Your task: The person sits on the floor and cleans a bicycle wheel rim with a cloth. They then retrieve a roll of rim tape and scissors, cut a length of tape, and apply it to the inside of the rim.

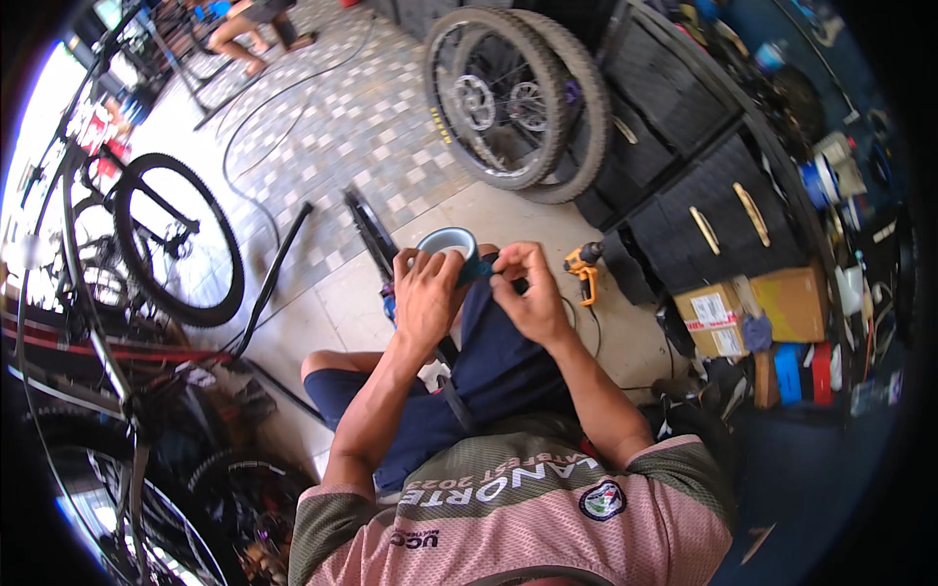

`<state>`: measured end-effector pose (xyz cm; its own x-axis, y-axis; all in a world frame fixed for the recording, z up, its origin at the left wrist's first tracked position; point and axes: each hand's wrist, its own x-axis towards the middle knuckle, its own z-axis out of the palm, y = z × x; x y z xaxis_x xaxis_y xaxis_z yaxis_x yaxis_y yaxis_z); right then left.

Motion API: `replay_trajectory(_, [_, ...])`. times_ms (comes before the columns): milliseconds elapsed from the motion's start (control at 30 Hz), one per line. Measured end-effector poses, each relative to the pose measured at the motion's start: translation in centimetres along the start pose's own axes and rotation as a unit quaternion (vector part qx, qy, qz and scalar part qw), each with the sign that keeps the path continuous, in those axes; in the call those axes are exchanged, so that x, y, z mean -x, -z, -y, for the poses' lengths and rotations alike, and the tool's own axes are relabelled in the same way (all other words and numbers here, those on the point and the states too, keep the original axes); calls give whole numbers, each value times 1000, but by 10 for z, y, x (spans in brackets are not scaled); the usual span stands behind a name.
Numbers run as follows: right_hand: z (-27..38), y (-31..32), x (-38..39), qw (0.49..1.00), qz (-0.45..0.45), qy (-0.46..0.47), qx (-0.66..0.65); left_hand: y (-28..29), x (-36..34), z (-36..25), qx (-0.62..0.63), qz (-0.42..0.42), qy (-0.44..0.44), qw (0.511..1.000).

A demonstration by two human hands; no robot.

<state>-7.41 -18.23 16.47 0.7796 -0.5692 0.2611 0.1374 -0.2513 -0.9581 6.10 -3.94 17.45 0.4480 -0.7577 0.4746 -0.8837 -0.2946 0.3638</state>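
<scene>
My left hand (426, 298) is closed around a roll of blue tape (470, 248), its pale hollow core facing up. At the roll's right side, my right hand (528, 298) has its fingers bent and pinched at a short dark-blue strip of tape (483, 270). Both hands are close together above my lap. Below and left of them, a long dark part (367, 230) slants down toward my legs; it looks like a bicycle rim seen edge-on, with a blue-purple piece near its middle. My left hand and forearm partly cover it.
Two bicycle wheels (496, 98) lean against black cabinets (723, 220). An orange drill (583, 272) and cardboard boxes (711, 317) are at right. Bicycles (176, 239) crowd the left. A black tube (277, 269) and cable (227, 156) lie on the floor. Another person's legs (234, 39) show far off.
</scene>
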Motion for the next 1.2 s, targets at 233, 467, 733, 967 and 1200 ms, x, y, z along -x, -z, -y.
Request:
replay_trajectory(233, [18,7,-34,987,67,44,136,25,16,18,-53,12,28,998])
replay_trajectory(467, [41,-24,-53,947,194,16,256,29,26,23,-127,19,13,992])
replay_trajectory(733, [-11,-34,-69,918,339,-207,13,32,34,38,-139,44,-43,988])
replay_trajectory(967, [-13,-29,-69,888,357,-289,-31,49,31,49,-31,117,-4,993])
replay_trajectory(1200, [-4,-41,-50,858,301,-354,-218,62,28,59,123,119,27,985])
